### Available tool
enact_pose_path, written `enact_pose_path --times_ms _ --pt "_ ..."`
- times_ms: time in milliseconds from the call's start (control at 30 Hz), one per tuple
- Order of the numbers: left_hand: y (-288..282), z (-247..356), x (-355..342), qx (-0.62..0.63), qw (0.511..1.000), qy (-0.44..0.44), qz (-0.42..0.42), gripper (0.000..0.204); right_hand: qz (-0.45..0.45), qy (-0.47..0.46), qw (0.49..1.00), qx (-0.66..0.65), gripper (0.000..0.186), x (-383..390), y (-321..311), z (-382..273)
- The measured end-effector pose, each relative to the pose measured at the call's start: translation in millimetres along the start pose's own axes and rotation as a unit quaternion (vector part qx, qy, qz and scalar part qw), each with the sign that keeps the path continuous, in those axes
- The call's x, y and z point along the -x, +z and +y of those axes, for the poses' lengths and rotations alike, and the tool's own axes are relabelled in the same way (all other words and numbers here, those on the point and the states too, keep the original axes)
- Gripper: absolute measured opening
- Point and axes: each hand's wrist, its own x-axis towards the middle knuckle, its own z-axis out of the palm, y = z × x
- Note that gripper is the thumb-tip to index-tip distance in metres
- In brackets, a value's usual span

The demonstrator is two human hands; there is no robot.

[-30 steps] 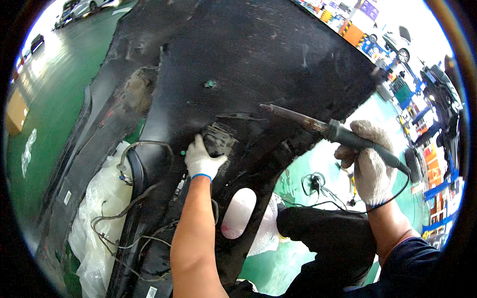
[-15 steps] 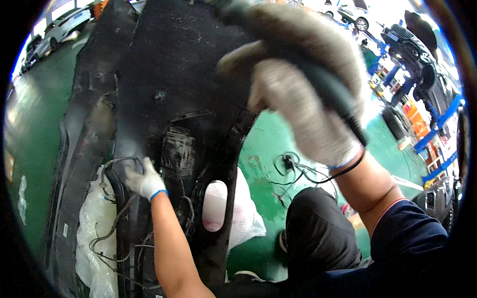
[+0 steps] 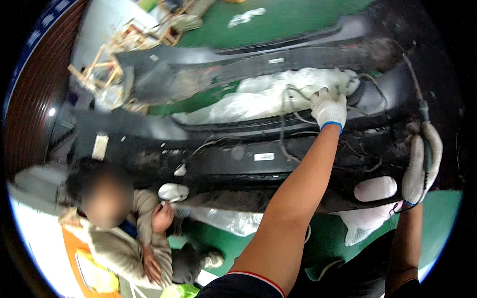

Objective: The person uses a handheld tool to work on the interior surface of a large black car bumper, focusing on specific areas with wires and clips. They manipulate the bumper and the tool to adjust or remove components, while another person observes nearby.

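Observation:
My left hand (image 3: pixel 329 106), in a white knit glove with a blue cuff, reaches over a large black bumper-like panel (image 3: pixel 218 156). Its fingers are apart, beside a loose grey cable (image 3: pixel 284 126) and crumpled clear plastic wrap (image 3: pixel 258 94). Whether the fingertips touch the cable is hard to see. At the panel's right end, my gloved right hand (image 3: pixel 416 161) is closed round the dark handle of a soldering iron (image 3: pixel 426 149). The iron's thin shaft points away from me, toward the panel's far side, and its cord hangs by my wrist.
A seated person (image 3: pixel 119 243) with folded arms is close to the panel at the lower left. White padded supports (image 3: pixel 375 189) show at the near edge. Wooden frames and scraps (image 3: pixel 107 69) lie at the far left; green floor (image 3: pixel 298 22) lies beyond.
The view has swung left, bringing the seated person into sight. My right hand, raised close to the camera before, is now lower at the panel's end, still holding the iron.

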Motion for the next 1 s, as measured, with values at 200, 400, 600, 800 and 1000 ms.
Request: enact_pose_path --times_ms 200,400,600,800,1000 --pt "-112 -79 6 -0.037 0.988 0.011 0.147 0.064 -0.146 -0.064 0.985 -0.058 0.037 34 82 16" --pt "-246 -138 84 -0.134 0.988 0.016 -0.067 0.089 -0.194 -0.039 0.965 -0.172 0.038 63 139 10" --pt "-315 -164 193 -0.247 0.954 -0.101 -0.138 0.082 -0.231 0.015 0.949 -0.214 0.037 99 159 -3" --pt "-326 -190 210 -0.239 0.944 -0.099 -0.206 0.079 -0.224 -0.006 0.947 -0.231 0.039 109 167 -34" --pt "-261 -137 176 -0.155 0.905 0.043 -0.394 0.102 -0.162 -0.118 0.976 -0.086 0.041 94 155 -54"
